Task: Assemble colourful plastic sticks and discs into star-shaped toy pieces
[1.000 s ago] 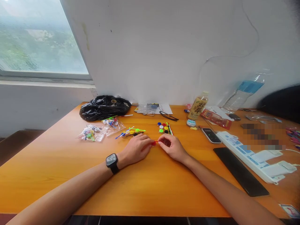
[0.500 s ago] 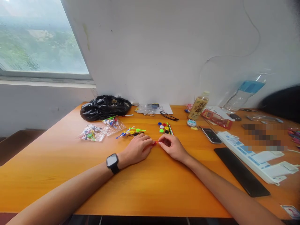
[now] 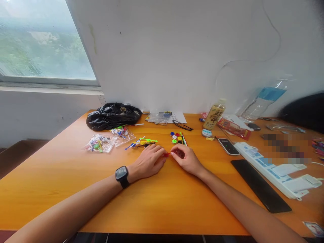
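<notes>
Near the middle of the table, my left hand (image 3: 151, 160) has its thumb and fingers closed on a small red plastic disc (image 3: 165, 155). Facing it, my right hand (image 3: 185, 158) pinches a thin red plastic arrow (image 3: 171, 154) whose end meets or nearly meets the disc. The exact join is too small to make out. Beyond my left hand lie several arrow spinners (image 3: 149, 140) in blue, green, yellow and black. Just behind my right hand are several loose coloured discs (image 3: 174, 137) in short rows, with thin arrows (image 3: 184, 139) beside them.
Two clear bags of coloured parts (image 3: 99, 143) lie left, before a black plastic bag (image 3: 113, 116). On the right are a drink bottle (image 3: 214, 115), a phone (image 3: 228, 146), a white power strip (image 3: 265, 168) and a flat black slab (image 3: 260, 185). Eyeglasses (image 3: 182, 125) rest near the wall.
The red disc shows slightly more beside my left fingertips. Both hands stay in nearly the same place, still gripping the red pieces.
</notes>
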The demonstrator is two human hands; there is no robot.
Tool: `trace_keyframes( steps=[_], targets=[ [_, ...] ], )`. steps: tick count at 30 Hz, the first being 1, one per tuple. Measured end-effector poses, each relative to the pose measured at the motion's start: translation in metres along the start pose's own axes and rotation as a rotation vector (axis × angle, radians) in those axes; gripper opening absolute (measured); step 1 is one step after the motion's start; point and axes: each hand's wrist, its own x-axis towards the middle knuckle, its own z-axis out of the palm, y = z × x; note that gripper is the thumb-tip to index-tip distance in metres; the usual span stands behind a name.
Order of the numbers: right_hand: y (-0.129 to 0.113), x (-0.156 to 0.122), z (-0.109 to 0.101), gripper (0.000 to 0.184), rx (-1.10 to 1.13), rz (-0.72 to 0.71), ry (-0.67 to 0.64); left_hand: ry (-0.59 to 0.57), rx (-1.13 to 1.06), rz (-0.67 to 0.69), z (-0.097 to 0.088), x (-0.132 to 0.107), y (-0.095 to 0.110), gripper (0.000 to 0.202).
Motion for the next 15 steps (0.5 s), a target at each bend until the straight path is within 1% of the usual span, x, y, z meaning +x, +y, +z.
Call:
trace_keyframes(
  steps=[3,4,5,7,9,11,15],
  targets=[
    [-0.002,0.000,-0.002,0.023,-0.002,0.086,0.087,0.064,-0.051,-0.031,-0.004,-0.001,0.002,0.045],
    [-0.003,0.001,-0.003,0.027,0.010,0.132,0.110,0.078,-0.061,-0.041,-0.005,-0.002,0.003,0.049],
    [-0.004,0.001,-0.004,0.032,0.043,0.182,0.118,0.087,-0.067,-0.049,-0.007,-0.002,0.004,0.049],
    [-0.007,0.001,-0.007,0.040,0.179,0.277,0.094,0.098,-0.073,-0.064,-0.010,-0.002,0.006,0.046],
    [-0.010,0.001,-0.008,0.047,0.329,0.327,0.076,0.113,-0.077,-0.081,-0.012,-0.002,0.007,0.044],
    [-0.012,0.001,-0.010,0.050,0.396,0.324,0.099,0.136,-0.083,-0.092,-0.013,-0.003,0.007,0.045],
    [-0.007,0.003,-0.010,0.051,0.380,0.283,0.173,0.160,-0.101,-0.096,-0.014,-0.005,0.006,0.044]
  ],
)
